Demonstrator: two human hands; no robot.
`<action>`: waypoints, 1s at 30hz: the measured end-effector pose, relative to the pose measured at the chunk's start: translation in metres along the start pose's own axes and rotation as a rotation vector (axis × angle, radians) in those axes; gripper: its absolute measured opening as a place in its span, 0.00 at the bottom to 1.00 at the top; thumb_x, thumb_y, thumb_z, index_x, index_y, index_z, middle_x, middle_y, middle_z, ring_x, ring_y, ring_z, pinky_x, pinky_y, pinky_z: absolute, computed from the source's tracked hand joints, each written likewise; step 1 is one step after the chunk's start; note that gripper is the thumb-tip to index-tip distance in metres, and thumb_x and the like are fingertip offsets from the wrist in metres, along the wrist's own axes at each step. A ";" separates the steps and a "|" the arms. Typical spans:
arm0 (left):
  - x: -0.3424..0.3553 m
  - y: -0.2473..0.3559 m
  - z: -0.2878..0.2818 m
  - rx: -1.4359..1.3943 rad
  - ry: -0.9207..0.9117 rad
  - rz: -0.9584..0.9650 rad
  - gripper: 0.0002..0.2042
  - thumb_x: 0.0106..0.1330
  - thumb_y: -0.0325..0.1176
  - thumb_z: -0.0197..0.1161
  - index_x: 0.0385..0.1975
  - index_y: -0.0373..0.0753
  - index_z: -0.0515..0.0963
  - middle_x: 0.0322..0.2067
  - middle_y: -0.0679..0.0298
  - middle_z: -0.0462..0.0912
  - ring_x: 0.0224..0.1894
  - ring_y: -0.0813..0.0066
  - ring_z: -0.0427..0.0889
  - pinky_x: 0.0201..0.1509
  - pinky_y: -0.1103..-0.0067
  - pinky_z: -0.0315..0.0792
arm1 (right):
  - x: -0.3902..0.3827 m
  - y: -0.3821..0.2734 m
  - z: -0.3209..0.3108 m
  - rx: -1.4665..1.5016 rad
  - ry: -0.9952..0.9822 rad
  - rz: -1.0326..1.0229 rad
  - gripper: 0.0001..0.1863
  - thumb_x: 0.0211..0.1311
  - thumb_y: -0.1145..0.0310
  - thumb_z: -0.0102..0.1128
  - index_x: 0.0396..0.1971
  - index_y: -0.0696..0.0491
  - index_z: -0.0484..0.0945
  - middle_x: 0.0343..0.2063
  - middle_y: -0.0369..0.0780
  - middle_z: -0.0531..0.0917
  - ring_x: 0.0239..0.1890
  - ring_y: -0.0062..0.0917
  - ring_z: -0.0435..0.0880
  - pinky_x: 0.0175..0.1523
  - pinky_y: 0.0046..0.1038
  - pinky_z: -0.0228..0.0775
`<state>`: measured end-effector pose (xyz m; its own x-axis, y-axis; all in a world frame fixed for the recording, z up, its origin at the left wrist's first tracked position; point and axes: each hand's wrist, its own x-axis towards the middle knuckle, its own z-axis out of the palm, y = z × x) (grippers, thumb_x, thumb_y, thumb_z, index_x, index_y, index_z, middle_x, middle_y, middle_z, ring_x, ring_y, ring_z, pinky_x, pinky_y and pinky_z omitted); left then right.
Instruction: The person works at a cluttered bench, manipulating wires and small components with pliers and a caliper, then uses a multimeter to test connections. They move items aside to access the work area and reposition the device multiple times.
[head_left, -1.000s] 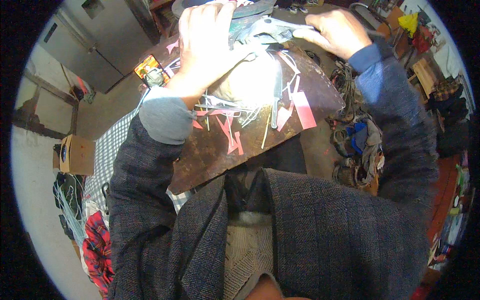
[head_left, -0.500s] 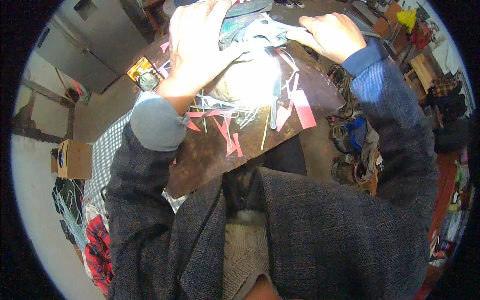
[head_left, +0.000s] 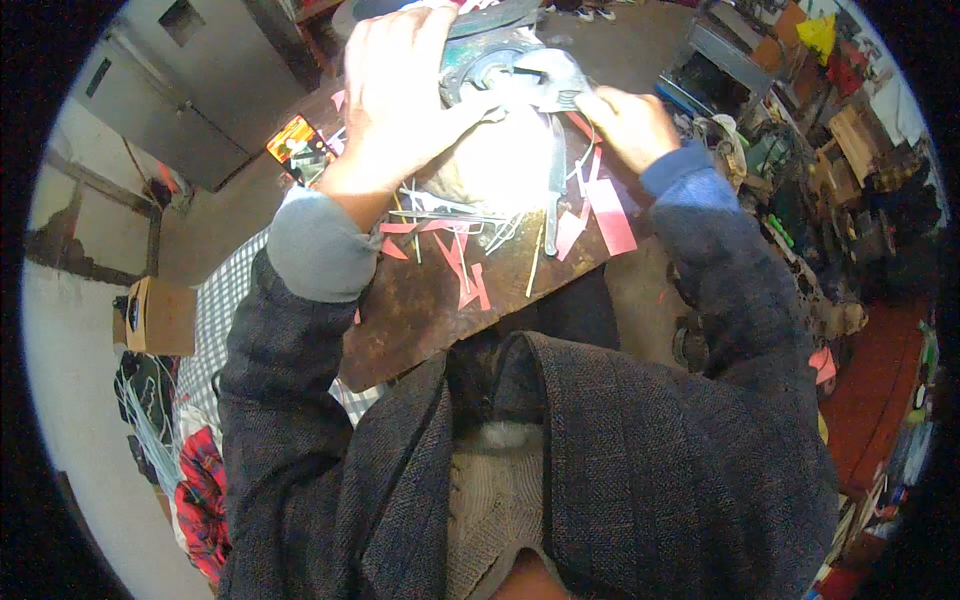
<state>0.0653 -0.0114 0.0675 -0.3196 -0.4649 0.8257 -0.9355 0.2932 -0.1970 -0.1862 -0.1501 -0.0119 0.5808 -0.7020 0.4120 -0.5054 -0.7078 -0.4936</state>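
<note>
My left hand (head_left: pixel 400 110) lies over the near-left part of a worn green metal piece (head_left: pixel 480 35), fingers curled on its upper edge. My right hand (head_left: pixel 628 128) grips a grey metal tool (head_left: pixel 555 80) by its right end; the tool's head sits against a round fitting on the green piece. Below, a brightly lit bundle, washed out by glare, lies on the brown worn tabletop (head_left: pixel 420 330). Around it are a knife (head_left: pixel 555 200), pink strips (head_left: pixel 610 215), white ties and an orange-printed card (head_left: pixel 298 148).
A grey cabinet (head_left: pixel 170 90) stands at upper left. A checked cloth (head_left: pixel 215 310) and cardboard box (head_left: pixel 160 318) lie left. Heaped clutter (head_left: pixel 760 150) fills the right side, beside a reddish-brown surface (head_left: pixel 870 400). Shoes (head_left: pixel 590 12) are at the top.
My right hand and forearm have moved down and inward, turning the grey tool so its right end is lower. More of the round fitting shows. My left hand stays on the green piece.
</note>
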 end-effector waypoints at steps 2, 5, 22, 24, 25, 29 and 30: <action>0.000 0.004 0.000 0.011 -0.004 -0.040 0.40 0.52 0.52 0.76 0.58 0.30 0.73 0.51 0.46 0.76 0.53 0.44 0.73 0.62 0.53 0.66 | 0.002 -0.003 -0.025 -0.203 -0.026 0.028 0.26 0.73 0.45 0.56 0.38 0.57 0.84 0.31 0.54 0.86 0.36 0.51 0.86 0.44 0.44 0.77; 0.000 0.005 0.005 0.050 0.028 -0.023 0.41 0.52 0.55 0.76 0.57 0.28 0.72 0.50 0.44 0.76 0.54 0.42 0.73 0.62 0.53 0.65 | 0.014 -0.011 -0.051 -0.466 0.006 -0.303 0.26 0.74 0.45 0.55 0.36 0.56 0.83 0.29 0.53 0.85 0.35 0.51 0.85 0.41 0.44 0.78; -0.006 -0.005 0.011 -0.009 0.076 0.017 0.39 0.52 0.54 0.76 0.57 0.28 0.73 0.49 0.44 0.76 0.52 0.42 0.74 0.61 0.52 0.66 | 0.054 -0.055 -0.083 -0.776 -0.082 -0.460 0.26 0.72 0.41 0.56 0.36 0.51 0.85 0.28 0.48 0.87 0.31 0.46 0.87 0.39 0.44 0.80; -0.007 -0.007 0.010 0.030 0.061 -0.007 0.39 0.51 0.53 0.76 0.57 0.29 0.73 0.49 0.45 0.76 0.51 0.42 0.75 0.61 0.53 0.66 | 0.051 -0.046 -0.074 -0.775 -0.025 -0.487 0.27 0.72 0.40 0.55 0.39 0.52 0.85 0.28 0.48 0.87 0.32 0.46 0.87 0.40 0.44 0.80; -0.007 -0.007 0.013 0.026 0.060 -0.005 0.39 0.51 0.53 0.77 0.57 0.30 0.73 0.49 0.45 0.77 0.51 0.43 0.75 0.61 0.53 0.67 | 0.051 -0.042 -0.074 -0.808 -0.036 -0.458 0.27 0.72 0.40 0.55 0.40 0.52 0.85 0.28 0.49 0.87 0.32 0.46 0.87 0.40 0.44 0.79; -0.009 -0.009 0.020 0.028 0.131 0.032 0.40 0.48 0.51 0.79 0.57 0.31 0.73 0.50 0.46 0.77 0.52 0.43 0.75 0.61 0.53 0.67 | 0.043 -0.037 -0.075 -0.813 -0.034 -0.421 0.28 0.68 0.40 0.57 0.23 0.51 0.84 0.19 0.46 0.84 0.22 0.42 0.86 0.29 0.43 0.77; -0.010 -0.010 0.022 0.022 0.137 0.048 0.40 0.48 0.50 0.79 0.57 0.31 0.73 0.50 0.45 0.77 0.52 0.43 0.76 0.61 0.53 0.67 | 0.042 -0.032 -0.074 -0.824 -0.040 -0.405 0.31 0.71 0.38 0.54 0.23 0.51 0.84 0.18 0.46 0.84 0.22 0.42 0.86 0.31 0.43 0.78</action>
<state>0.0745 -0.0277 0.0493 -0.3422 -0.3321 0.8790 -0.9231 0.2936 -0.2485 -0.1927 -0.1629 0.0781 0.8266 -0.3963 0.3996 -0.5448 -0.7417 0.3913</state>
